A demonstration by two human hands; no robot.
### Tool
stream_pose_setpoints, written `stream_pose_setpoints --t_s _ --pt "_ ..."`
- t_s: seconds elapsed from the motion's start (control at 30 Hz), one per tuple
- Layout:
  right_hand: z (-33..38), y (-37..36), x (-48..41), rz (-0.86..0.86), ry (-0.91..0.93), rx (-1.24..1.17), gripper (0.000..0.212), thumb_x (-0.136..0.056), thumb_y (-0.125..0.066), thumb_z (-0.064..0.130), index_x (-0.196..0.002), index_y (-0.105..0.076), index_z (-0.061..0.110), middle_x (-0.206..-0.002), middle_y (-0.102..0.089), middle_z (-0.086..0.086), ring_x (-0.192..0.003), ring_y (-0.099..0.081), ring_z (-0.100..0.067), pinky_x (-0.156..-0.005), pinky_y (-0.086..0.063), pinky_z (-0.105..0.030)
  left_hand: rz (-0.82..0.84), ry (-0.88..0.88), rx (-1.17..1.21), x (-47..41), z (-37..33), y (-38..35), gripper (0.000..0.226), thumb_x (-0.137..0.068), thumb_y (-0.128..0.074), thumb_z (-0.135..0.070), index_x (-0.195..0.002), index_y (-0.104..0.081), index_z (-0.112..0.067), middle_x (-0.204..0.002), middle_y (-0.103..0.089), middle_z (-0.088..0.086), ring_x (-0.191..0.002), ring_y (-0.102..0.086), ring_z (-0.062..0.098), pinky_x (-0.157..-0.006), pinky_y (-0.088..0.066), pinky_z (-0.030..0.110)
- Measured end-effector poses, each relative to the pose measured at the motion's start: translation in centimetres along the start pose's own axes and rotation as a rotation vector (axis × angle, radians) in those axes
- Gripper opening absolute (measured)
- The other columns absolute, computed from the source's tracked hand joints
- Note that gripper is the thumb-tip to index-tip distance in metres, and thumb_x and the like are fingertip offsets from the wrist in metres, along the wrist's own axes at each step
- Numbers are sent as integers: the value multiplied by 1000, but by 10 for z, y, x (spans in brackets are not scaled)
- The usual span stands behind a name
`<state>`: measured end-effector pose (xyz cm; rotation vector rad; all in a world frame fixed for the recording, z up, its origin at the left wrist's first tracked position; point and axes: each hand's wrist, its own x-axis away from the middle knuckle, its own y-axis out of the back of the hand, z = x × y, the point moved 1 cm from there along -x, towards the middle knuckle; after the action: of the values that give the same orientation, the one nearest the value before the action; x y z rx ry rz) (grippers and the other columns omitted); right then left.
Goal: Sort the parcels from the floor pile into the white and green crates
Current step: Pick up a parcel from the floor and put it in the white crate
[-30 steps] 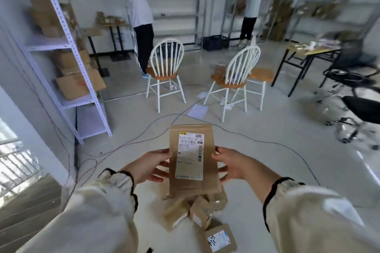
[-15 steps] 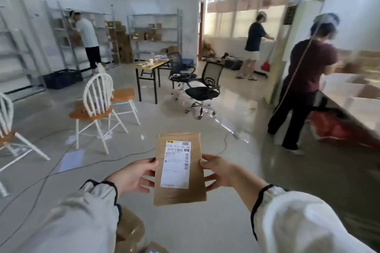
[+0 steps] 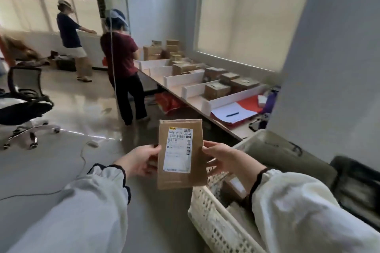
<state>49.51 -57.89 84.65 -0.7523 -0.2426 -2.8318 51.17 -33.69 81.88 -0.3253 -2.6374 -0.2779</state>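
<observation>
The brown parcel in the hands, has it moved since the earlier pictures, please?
Yes. The parcel, held between left hand and right hand, has gone from above the floor pile to the left rim of the white crate.

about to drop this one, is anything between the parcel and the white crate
Nothing visible does. The parcel, gripped by the left hand and right hand, hangs beside the white crate; only the right sleeve crosses its opening.

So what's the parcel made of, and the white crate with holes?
The parcel looks like matte brown cardboard or kraft paper: folded top flap, dull surface. The white crate looks like moulded plastic: regular rows of small holes.
</observation>
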Motion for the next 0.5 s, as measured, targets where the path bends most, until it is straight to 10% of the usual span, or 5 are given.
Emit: stream_pose_setpoints --t_s 0.13,0.3,0.5 --pt "-28 93 17 -155 -60 -125 28 -102 -39 19 -111 -61 34 -129 -54 -10 -116 -54 -38 -80 -50 -53 114 -49 -32 -51 -34 -91 25 -92 -53 -41 -105 -68 -25 -86 -68 12 -79 -61 29 -79 -44 36" --pt "-67 173 34 -331 -66 -266 27 -102 -38 18 -114 -56 34 -101 -57 -6 -82 -56 -26 -82 -49 -54 278 -49 -144 -93 -67 -184 19 -96 -49 -39 -101 -66 -33 -92 -68 12 -88 -63 32 -87 -44 40" --pt "-110 218 33 -479 -160 -453 21 -101 -42 20 -111 -56 32 -104 -55 -6 -92 -56 -29 -84 -48 -56 374 -28 -330 -143 -80 -248 17 -95 -50 -43 -106 -60 -34 -104 -65 9 -93 -62 28 -85 -47 40"
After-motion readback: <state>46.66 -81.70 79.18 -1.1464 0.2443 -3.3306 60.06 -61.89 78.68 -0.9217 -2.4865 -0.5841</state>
